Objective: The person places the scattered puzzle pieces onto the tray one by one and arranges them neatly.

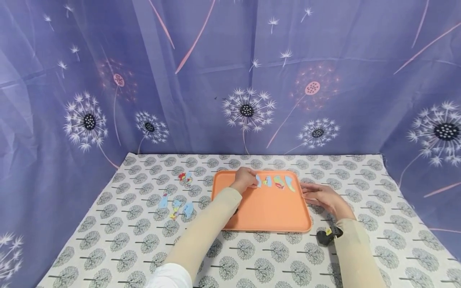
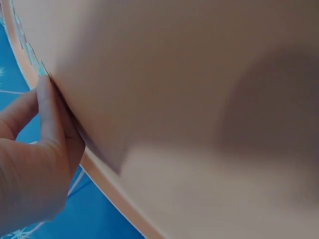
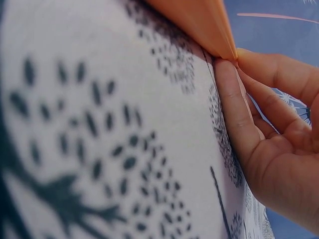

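An orange tray (image 1: 270, 212) lies on the table with a row of flat, colourful puzzle pieces along its far edge. My left hand (image 1: 245, 179) reaches over the tray's far side, its fingertips pinching the leftmost light blue puzzle piece (image 1: 258, 181). In the left wrist view those fingertips (image 2: 45, 84) are down at the tray surface, partly covering the piece. Right of it lie several more pieces, such as a green and red one (image 1: 279, 182). At the tray's right edge, my right hand (image 1: 324, 198) holds the rim between thumb and finger, seen close in the right wrist view.
Left of the tray, loose pieces lie on the tree-patterned cloth (image 1: 245, 250): a red and yellow group (image 1: 185, 178) farther back, and light blue pieces (image 1: 188, 209) nearer. A purple dandelion curtain (image 1: 201, 100) hangs behind the table and at both sides.
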The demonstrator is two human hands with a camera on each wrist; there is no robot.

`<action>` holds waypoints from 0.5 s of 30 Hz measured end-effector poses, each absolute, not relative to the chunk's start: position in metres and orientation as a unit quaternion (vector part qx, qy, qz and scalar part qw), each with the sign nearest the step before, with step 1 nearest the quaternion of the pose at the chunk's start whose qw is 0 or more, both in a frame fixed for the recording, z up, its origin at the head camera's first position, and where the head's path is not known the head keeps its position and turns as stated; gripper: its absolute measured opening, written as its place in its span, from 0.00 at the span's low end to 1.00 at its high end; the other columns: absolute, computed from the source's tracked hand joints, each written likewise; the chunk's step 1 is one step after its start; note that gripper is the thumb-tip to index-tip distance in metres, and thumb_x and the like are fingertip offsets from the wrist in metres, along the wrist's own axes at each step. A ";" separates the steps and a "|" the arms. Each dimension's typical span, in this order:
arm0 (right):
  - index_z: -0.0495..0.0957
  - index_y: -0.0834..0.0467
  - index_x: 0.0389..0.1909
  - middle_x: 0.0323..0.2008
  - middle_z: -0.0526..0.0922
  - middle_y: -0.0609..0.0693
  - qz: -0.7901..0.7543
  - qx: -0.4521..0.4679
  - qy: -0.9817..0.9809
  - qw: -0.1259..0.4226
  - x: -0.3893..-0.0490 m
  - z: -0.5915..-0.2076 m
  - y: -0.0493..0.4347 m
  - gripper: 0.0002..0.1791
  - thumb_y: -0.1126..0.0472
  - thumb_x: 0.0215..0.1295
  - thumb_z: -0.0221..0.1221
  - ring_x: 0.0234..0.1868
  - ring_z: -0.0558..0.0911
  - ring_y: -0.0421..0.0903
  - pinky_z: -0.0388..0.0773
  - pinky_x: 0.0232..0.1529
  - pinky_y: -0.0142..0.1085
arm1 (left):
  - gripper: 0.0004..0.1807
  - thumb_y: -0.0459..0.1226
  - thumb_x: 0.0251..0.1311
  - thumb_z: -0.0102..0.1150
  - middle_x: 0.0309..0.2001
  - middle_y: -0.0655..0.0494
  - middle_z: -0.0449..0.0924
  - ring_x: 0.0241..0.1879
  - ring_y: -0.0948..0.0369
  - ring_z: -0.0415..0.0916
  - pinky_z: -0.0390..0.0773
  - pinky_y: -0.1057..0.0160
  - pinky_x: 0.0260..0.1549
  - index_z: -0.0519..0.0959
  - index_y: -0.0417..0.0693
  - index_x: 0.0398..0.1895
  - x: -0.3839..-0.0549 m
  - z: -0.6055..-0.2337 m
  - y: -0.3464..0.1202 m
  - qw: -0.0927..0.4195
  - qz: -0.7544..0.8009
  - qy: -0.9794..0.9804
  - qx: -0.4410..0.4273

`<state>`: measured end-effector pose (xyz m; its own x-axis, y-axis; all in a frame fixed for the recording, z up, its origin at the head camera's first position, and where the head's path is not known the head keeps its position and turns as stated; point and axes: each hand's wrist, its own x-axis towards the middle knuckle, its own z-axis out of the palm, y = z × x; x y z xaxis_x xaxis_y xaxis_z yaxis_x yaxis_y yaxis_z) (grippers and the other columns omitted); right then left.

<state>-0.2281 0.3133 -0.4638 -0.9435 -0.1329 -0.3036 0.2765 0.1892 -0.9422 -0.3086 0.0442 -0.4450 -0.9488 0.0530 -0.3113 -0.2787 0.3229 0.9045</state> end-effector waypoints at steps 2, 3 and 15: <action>0.56 0.69 0.70 0.58 0.72 0.63 -0.635 0.047 0.754 0.161 -0.228 -0.464 0.314 0.36 0.71 0.63 0.58 0.44 0.82 0.38 0.80 0.54 0.35 | 0.18 0.16 0.45 0.64 0.37 0.44 0.80 0.18 0.58 0.80 0.85 0.66 0.21 0.81 0.32 0.42 -0.308 -0.446 0.043 0.143 0.578 0.800 -0.068; 0.56 0.69 0.70 0.58 0.72 0.63 -0.636 0.046 0.754 0.161 -0.228 -0.464 0.314 0.36 0.71 0.63 0.58 0.44 0.82 0.38 0.80 0.54 0.35 | 0.18 0.16 0.45 0.64 0.36 0.44 0.79 0.19 0.57 0.81 0.85 0.66 0.21 0.81 0.32 0.42 -0.308 -0.446 0.043 0.143 0.580 0.799 -0.068; 0.54 0.71 0.70 0.61 0.70 0.65 -0.642 0.038 0.747 0.166 -0.226 -0.463 0.314 0.36 0.71 0.63 0.58 0.45 0.82 0.39 0.80 0.55 0.36 | 0.18 0.19 0.51 0.61 0.33 0.41 0.82 0.29 0.51 0.85 0.87 0.63 0.28 0.79 0.31 0.47 -0.303 -0.441 0.029 0.145 0.604 0.782 -0.043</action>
<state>-0.2260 0.3136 -0.4630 -0.9422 -0.1553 -0.2970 0.2703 0.1718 -0.9473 -0.3032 0.0292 -0.4410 -0.9541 0.1087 -0.2791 -0.2427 0.2656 0.9330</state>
